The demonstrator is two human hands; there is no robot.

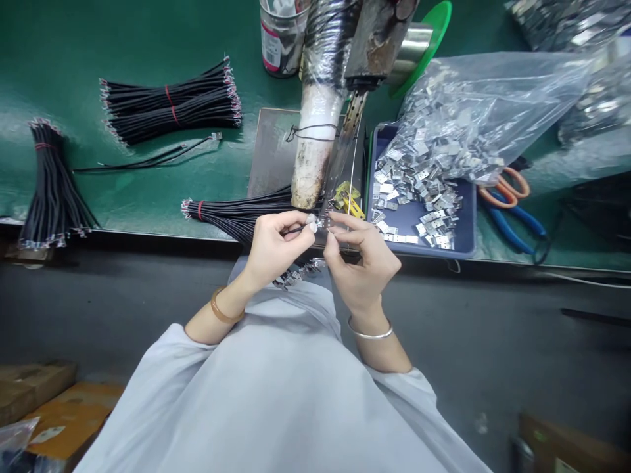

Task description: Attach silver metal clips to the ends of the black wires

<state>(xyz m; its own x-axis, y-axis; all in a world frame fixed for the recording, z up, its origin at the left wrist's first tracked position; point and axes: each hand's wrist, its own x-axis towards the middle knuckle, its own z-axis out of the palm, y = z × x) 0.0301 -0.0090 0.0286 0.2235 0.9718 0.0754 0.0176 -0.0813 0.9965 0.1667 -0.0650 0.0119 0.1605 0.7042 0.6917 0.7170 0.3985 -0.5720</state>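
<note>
Between thumb and index finger, my left hand (276,248) pinches a thin black cable (294,230) close to its end. A small silvery USB connector (321,224) shows at that end, in the gap between my hands. My right hand (363,259) is held just right of it, fingers bent and thumb near the fingertips; anything tiny between them is too small to name. Directly above the fingertips hangs a soldering iron (353,115), with thin solder wire (352,177) running down beside it. A tied bundle of black cables (231,215) lies behind my left hand.
A plastic-wrapped tube (315,141) comes down beside the iron. To the right, a blue tray (470,236) holds loose metal connectors (436,217) and a clear bag (517,92). Orange-handled scissors (517,182) lie beyond it. More cable bundles (172,105) rest on the left.
</note>
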